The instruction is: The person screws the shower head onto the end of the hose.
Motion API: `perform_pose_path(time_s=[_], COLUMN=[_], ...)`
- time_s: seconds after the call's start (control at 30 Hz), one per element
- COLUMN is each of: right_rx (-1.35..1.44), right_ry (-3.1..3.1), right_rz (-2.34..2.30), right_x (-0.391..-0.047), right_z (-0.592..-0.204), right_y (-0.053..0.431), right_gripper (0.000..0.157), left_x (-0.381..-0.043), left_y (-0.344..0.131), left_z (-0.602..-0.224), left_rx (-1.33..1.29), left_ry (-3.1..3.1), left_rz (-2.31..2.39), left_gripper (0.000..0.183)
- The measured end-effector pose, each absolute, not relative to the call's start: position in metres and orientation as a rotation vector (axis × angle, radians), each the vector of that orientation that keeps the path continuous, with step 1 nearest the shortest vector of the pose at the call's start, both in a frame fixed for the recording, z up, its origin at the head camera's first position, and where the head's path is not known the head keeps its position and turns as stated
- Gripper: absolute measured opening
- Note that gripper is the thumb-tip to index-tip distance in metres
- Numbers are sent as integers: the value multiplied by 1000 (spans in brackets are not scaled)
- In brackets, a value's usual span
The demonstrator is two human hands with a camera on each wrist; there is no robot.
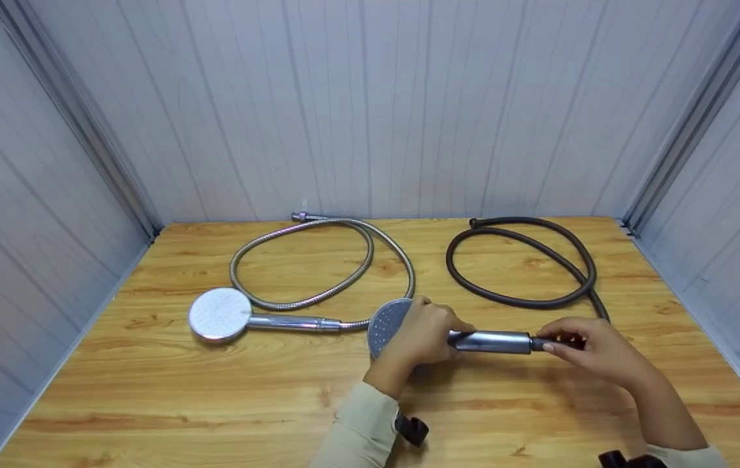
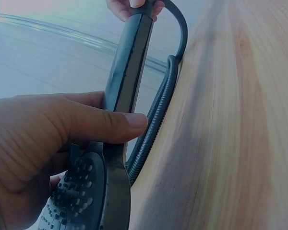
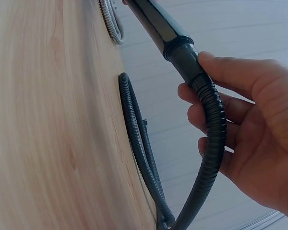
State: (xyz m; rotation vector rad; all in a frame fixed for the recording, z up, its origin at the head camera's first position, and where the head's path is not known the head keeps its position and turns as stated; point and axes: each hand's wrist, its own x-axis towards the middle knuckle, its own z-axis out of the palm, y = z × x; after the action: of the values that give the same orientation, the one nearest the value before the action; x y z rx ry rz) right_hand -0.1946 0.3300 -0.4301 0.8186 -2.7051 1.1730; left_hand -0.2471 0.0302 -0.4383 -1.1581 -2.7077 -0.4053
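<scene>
My left hand (image 1: 427, 330) grips a dark grey shower head (image 1: 384, 325) where its round spray face meets the handle. In the left wrist view the thumb wraps over the neck, close to the nozzles (image 2: 81, 191). At the handle's far end, my right hand (image 1: 594, 351) pinches the connector (image 3: 185, 62) of a black hose (image 3: 213, 124) between thumb and fingers. The connector sits against the handle's end; whether it is threaded tight cannot be seen. From there the hose curves down behind the right hand and lies looped on the table.
A chrome shower head (image 1: 220, 315) lies at the left, joined to a looped silver hose (image 1: 292, 304) that runs behind the left hand. The wooden table (image 1: 214, 403) is bounded by white panel walls (image 1: 396, 110) at the back and both sides.
</scene>
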Motion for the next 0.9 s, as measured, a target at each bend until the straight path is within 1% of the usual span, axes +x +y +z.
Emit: perform_pose_path(time_s=[0.2,0.63,0.9], right_rx=[786,768,762], right_ry=[-2748,-2785,-2767], right_rz=[1152,1169,1160], right_x=[-195,-194,-193], right_z=[-430,-428,-429], right_y=[330,330,329], right_gripper=[14,18,17], left_x=[-246,-246,-246], left_y=[30,30,29], left_z=[-437,-438,-438], left_rx=[-1156,-1168,-1168], left_ry=[-2712,-2645,-2664], left_rz=[-383,-371,-403], left_gripper=[42,40,40])
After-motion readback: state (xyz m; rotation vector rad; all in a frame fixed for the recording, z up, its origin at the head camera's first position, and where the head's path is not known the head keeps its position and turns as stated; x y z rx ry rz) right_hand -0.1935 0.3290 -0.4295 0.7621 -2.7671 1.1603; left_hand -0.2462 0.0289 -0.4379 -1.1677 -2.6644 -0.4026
